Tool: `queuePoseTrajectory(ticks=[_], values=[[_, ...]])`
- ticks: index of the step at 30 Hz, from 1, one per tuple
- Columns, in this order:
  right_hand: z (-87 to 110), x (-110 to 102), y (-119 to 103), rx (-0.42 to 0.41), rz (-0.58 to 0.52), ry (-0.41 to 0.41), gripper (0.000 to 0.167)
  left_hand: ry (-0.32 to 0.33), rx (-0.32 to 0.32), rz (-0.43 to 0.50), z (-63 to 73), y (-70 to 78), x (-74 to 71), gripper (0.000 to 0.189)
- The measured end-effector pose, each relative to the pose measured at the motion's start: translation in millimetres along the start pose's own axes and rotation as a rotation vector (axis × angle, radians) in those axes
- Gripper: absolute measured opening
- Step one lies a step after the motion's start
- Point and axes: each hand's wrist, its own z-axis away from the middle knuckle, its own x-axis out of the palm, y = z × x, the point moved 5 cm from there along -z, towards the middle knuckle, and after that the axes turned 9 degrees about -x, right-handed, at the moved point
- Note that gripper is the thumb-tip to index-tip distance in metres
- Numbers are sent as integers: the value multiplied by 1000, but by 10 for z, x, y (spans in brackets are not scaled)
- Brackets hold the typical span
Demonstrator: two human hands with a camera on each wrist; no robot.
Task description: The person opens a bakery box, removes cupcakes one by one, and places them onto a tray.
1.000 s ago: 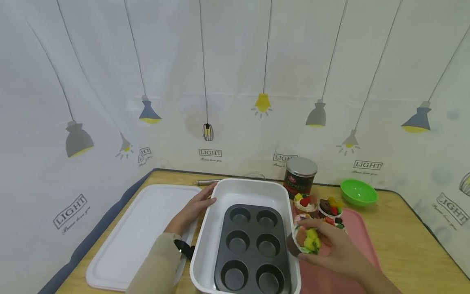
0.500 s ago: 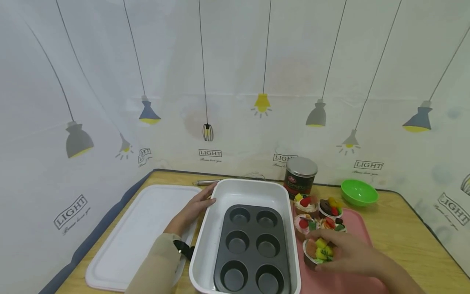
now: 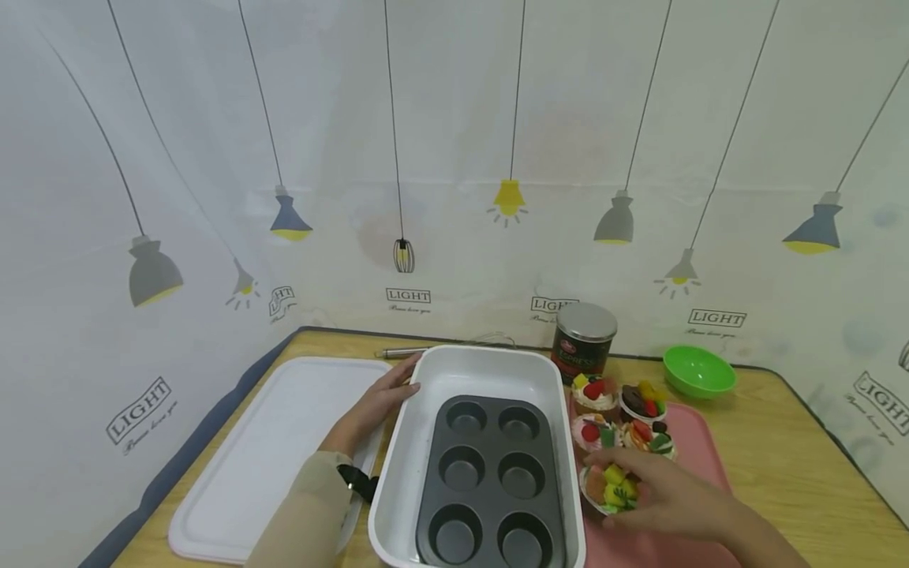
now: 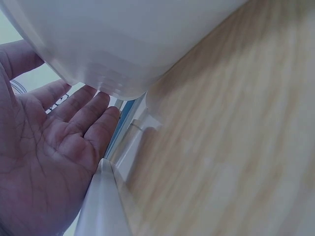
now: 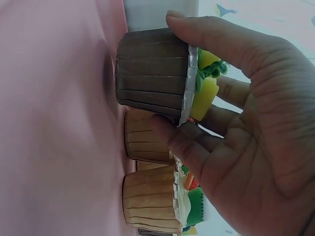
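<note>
My left hand [image 3: 376, 402] grips the left rim of a white baking dish [image 3: 392, 465], thumb over the edge and fingers along the outer wall, as in the left wrist view. Inside the dish lies a dark grey muffin tin [image 3: 490, 473] with vacant cups. My right hand [image 3: 667, 497] pinches a fruit-topped cupcake [image 5: 152, 73] in a brown paper case between thumb and fingers. The cupcake stands upright at the pink tray [image 3: 699, 450], close to the dish's right wall; whether its base fully rests there I cannot tell. Several other cupcakes [image 3: 593, 432] sit just behind it.
A black coffee tin [image 3: 584, 343] with a silver lid stands behind the cupcakes. To its right is a green bowl [image 3: 699, 372]. A white board or lid [image 3: 284, 450] lies on the left, and a whisk [image 3: 405, 353] rests behind the dish.
My right hand has carried the cupcake right and down, from beside the dish's wall to the pink tray, then slightly back left. The left hand stays on the dish rim.
</note>
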Motion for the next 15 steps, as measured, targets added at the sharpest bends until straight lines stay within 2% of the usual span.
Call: queuePoseTrajectory(ticks=[9, 15], values=[[-5, 9, -13, -58, -26, -6, 59, 5, -6, -8, 1, 4, -2, 65], [1, 28, 24, -41, -46, -19, 59, 12, -11, -23, -11, -7, -2, 65]])
